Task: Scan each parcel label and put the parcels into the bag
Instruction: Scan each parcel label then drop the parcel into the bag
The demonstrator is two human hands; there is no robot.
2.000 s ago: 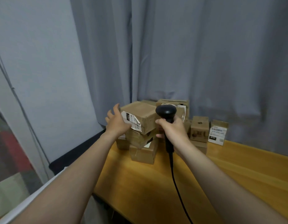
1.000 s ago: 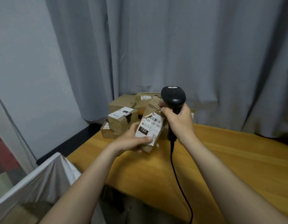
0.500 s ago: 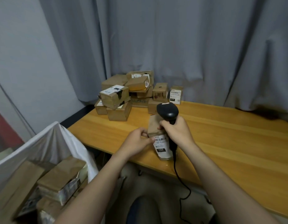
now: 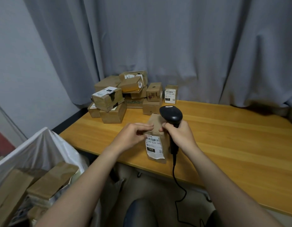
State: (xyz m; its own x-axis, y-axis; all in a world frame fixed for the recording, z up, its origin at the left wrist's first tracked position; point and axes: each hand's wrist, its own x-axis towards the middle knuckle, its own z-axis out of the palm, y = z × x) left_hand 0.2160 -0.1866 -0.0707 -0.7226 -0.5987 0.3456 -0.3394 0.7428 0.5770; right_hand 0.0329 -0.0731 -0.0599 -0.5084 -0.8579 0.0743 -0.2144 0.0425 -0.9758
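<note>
My left hand point(image 4: 133, 135) pinches the top left edge of the parcel point(image 4: 156, 126), fingers curled over it. The parcel stands upright between my two hands, its label point(image 4: 154, 145) facing me. My right hand point(image 4: 180, 135) is wrapped round the handle of the scanner point(image 4: 171, 114), whose head sits just above that hand. Beyond both hands the pile point(image 4: 122, 95) lies on the table point(image 4: 232, 136). The bag point(image 4: 35, 149) gapes down to the left of my left hand.

1. The left hand point(image 4: 133, 136) pinched the parcel point(image 4: 156, 122) at its upper edge, its label point(image 4: 153, 145) facing the camera.
2. The right hand point(image 4: 180, 136) gripped the scanner point(image 4: 170, 114) at the parcel's three o'clock.
3. A parcel pile point(image 4: 115, 102) sat at eleven o'clock; the bag point(image 4: 35, 149) at eight.
</note>
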